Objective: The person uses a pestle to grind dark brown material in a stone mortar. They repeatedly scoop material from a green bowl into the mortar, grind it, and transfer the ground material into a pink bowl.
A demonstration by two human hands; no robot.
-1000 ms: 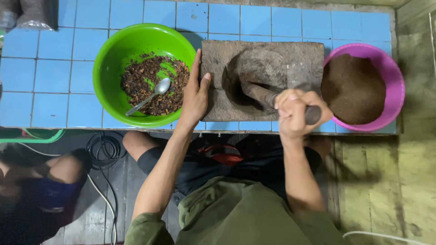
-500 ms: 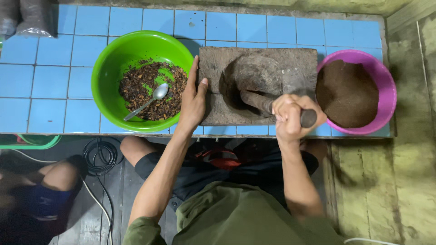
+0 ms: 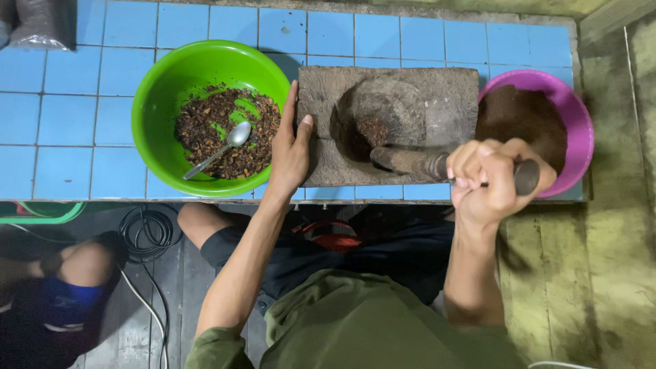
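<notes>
The right hand [image 3: 495,181] has pulled the pestle [image 3: 417,162] back toward the counter's front edge, fingers clamped around it and hiding its middle. The left hand [image 3: 290,147], fingers together, braces the stone mortar's [image 3: 410,89] left edge beside the green bowl [image 3: 160,102].

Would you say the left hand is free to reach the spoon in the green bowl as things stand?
Probably yes. The left hand rests open on the stone mortar's left edge, beside the green bowl, and nothing covers the spoon lying on the mix.
</notes>
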